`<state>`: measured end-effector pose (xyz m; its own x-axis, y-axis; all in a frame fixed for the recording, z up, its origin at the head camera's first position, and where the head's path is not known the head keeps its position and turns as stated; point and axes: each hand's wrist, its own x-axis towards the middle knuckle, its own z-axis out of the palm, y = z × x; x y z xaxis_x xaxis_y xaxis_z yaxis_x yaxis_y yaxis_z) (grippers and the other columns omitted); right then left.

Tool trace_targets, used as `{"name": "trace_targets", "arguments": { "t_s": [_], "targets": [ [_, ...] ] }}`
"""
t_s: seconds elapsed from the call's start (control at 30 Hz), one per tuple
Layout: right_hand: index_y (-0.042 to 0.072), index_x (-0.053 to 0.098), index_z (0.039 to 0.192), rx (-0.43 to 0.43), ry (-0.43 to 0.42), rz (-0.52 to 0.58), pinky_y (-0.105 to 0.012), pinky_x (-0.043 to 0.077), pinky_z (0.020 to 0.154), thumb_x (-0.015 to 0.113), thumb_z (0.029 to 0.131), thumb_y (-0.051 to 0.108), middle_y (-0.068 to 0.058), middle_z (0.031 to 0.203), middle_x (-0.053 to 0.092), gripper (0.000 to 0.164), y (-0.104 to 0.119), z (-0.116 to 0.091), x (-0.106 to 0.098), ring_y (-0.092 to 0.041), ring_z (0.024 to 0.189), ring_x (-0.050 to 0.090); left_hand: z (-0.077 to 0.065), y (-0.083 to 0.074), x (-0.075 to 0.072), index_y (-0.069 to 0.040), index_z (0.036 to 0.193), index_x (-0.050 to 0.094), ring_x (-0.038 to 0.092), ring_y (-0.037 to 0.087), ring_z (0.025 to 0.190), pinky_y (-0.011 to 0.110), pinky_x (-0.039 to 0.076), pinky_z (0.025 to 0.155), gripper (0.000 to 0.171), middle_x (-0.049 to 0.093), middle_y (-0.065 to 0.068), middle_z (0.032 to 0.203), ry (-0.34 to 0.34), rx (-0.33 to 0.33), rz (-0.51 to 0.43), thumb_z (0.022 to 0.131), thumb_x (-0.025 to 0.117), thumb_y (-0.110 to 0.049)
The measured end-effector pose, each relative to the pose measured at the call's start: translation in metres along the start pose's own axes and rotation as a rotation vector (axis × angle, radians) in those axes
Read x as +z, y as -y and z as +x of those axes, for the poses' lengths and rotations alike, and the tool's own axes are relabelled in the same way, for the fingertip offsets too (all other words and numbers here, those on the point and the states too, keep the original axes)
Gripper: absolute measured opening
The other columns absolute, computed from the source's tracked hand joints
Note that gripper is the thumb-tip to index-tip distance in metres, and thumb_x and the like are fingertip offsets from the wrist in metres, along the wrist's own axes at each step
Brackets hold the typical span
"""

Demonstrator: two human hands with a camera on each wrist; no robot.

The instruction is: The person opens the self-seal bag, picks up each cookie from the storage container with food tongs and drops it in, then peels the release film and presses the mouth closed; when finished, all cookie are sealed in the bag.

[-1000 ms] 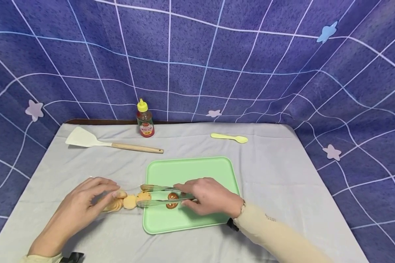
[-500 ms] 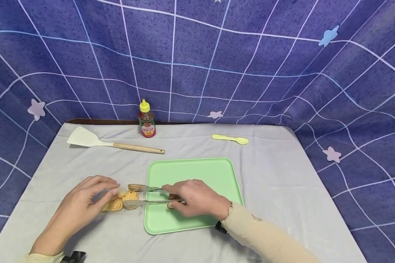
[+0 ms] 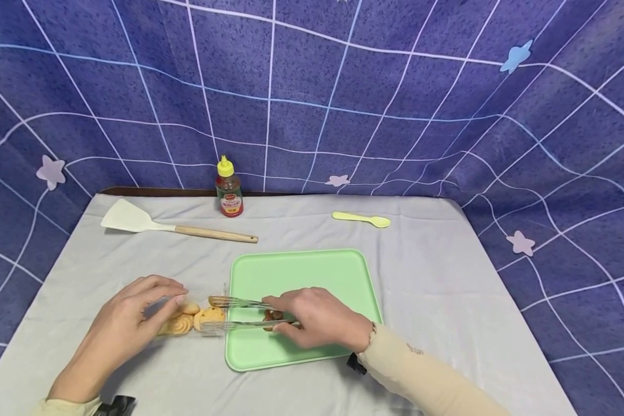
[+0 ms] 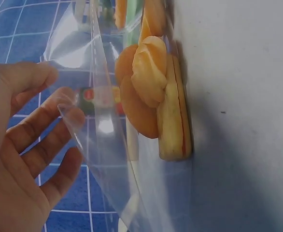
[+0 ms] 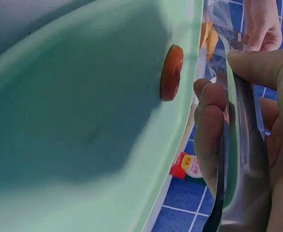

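My left hand (image 3: 130,332) pinches the rim of a clear plastic bag (image 4: 100,130), which lies on its side with several cookies (image 4: 148,72) in it. In my right hand (image 3: 317,320) is a pair of metal tongs (image 5: 247,159), held between thumb and fingers. The tongs reach left past the tray's edge, with their spread tips on either side of a speckled round cookie (image 3: 210,318) by the bag's mouth. Whether they touch it is unclear. Under the tongs, a brown pretzel-shaped cookie (image 5: 171,72) lies on the green tray (image 3: 338,268).
A white spatula (image 3: 130,218) with a wooden handle lies at the back left. Beside it stands a red squeeze bottle (image 3: 230,193) with a yellow cap. The yellow spoon (image 3: 361,218) lies behind the tray, near the blue curtain (image 3: 312,86).
The tongs and the speckled cookie went left from the tray's edge toward the bag; since then the tongs have drawn slightly back right. My left hand has stayed nearly still.
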<state>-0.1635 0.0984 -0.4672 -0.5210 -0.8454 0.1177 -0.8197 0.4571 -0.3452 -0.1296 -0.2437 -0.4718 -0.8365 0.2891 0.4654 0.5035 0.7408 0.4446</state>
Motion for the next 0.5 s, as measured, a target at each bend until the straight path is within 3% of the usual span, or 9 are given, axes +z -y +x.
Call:
{"name": "trace_targets", "arguments": {
  "t_s": [0.13, 0.27, 0.5],
  "targets": [
    [0.016, 0.053, 0.131, -0.002, 0.009, 0.006, -0.016, 0.045, 0.065, 0.059, 0.091, 0.036, 0.019, 0.093, 0.060, 0.046, 0.000, 0.008, 0.002, 0.009, 0.068, 0.049, 0.000, 0.000, 0.000, -0.028, 0.095, 0.071, 0.054, 0.009, 0.097, 0.015, 0.034, 0.085, 0.022, 0.060, -0.015, 0.100, -0.002, -0.004, 0.005, 0.079, 0.077, -0.015],
    [0.017, 0.054, 0.131, 0.006, 0.024, 0.011, -0.016, 0.042, 0.060, 0.060, 0.090, 0.037, 0.017, 0.085, 0.056, 0.047, 0.000, 0.019, 0.004, 0.005, 0.063, 0.045, 0.001, -0.001, 0.000, -0.029, 0.096, 0.070, 0.054, 0.008, 0.097, 0.016, 0.035, 0.083, 0.022, 0.060, -0.015, 0.100, -0.003, -0.008, 0.007, 0.079, 0.077, -0.016],
    [0.020, 0.055, 0.131, 0.016, 0.041, 0.049, -0.015, 0.040, 0.058, 0.062, 0.088, 0.036, 0.018, 0.088, 0.056, 0.045, 0.002, 0.036, 0.004, 0.004, 0.064, 0.045, 0.002, -0.002, 0.000, -0.024, 0.095, 0.072, 0.054, 0.008, 0.097, 0.012, 0.033, 0.085, 0.019, 0.061, -0.014, 0.100, -0.001, -0.013, -0.025, 0.078, 0.077, -0.016]
  ]
}}
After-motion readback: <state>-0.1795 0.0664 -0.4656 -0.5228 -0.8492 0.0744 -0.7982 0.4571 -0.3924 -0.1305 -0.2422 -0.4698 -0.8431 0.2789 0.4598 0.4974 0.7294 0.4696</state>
